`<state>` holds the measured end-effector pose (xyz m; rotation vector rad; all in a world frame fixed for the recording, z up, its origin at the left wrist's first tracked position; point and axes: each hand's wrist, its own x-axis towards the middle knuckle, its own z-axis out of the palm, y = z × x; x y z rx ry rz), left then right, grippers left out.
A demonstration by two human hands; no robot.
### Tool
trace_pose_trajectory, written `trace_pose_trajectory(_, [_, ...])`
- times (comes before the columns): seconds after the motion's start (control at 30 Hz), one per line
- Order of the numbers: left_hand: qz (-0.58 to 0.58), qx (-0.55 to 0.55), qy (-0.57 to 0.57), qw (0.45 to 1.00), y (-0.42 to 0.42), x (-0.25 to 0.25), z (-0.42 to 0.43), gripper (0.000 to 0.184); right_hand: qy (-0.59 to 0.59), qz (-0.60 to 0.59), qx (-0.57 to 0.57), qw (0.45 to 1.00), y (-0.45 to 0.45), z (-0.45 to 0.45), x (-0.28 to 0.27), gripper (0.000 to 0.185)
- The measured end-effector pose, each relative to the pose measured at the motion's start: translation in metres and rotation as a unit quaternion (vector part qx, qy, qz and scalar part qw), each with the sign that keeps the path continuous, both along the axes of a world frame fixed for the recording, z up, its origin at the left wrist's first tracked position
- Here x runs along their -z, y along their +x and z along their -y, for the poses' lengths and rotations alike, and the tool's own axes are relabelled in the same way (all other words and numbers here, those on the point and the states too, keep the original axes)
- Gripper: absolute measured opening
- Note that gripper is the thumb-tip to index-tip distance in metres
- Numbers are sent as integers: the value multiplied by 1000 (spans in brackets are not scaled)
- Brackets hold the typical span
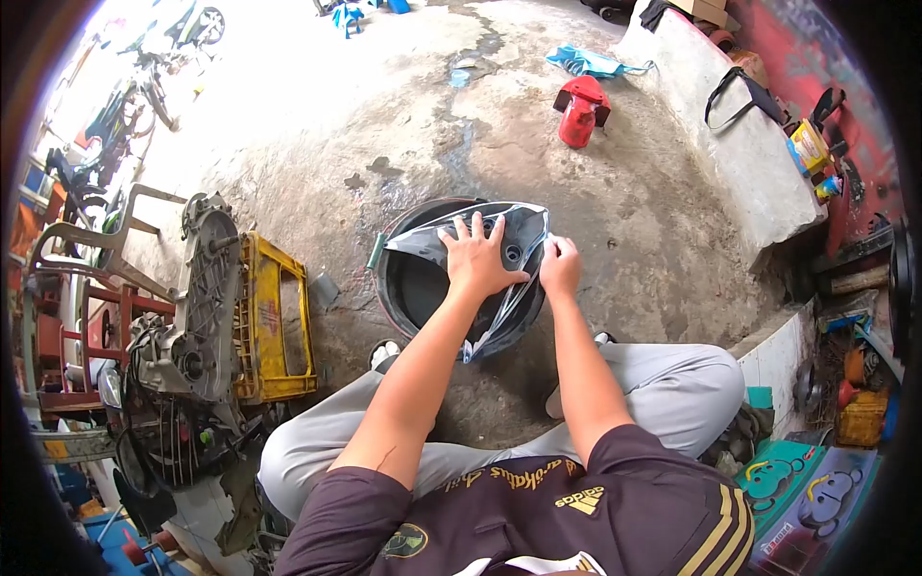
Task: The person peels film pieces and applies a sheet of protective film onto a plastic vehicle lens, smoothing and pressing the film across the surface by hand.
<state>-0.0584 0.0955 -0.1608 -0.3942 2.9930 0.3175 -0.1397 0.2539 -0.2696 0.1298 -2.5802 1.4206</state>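
A glossy black and silver motorcycle fairing panel [523, 227] lies across the top of a round black tub [413, 296]. The panel has a pointed outline and a round hole near its middle. My left hand [473, 257] rests flat on the panel with fingers spread. Beside it, my right hand [560, 267] is closed at the panel's right edge, fingers curled. Anything small inside those fingers is hidden. A green handle [376, 252] sticks out at the tub's left side.
To my left stand a yellow crate [279, 317] and a metal engine casing [213, 298]. A red plastic part [579, 113] and a blue bag [588, 62] lie ahead on the concrete floor. A low concrete ledge [711, 144] runs along the right. Colourful boxes [807, 499] are at lower right.
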Motion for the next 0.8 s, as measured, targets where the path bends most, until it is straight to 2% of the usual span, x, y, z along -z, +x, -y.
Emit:
trace_pose_trajectory(0.2, [11,2,-7,1000,2,-6,-1,121,13,17,4,1000,-30,1,12,25])
trace_pose_trajectory(0.4, [0,4,-7,1000,2,-3,0,121,-20,35,8,999,23,0,-8,27])
trace_pose_trajectory(0.47, [0,8,-10,1000,2,-1,0,122,-35,-12,15,999,7,1,4,27])
trace_pose_trajectory(0.5, [-3,9,-12,1000,2,-2,0,122,-71,41,9,997,-10,0,15,28])
trace_pose_trajectory(0.53, [-2,10,-12,1000,2,-1,0,122,-70,42,9,997,-17,2,14,28])
trace_pose_trajectory(0.6, [-2,8,-9,1000,2,0,0,122,-29,83,18,996,-27,3,11,28])
trace_pose_trajectory(0.8, [8,15,-21,1000,2,0,1,124,-33,15,5,999,22,-5,-3,27])
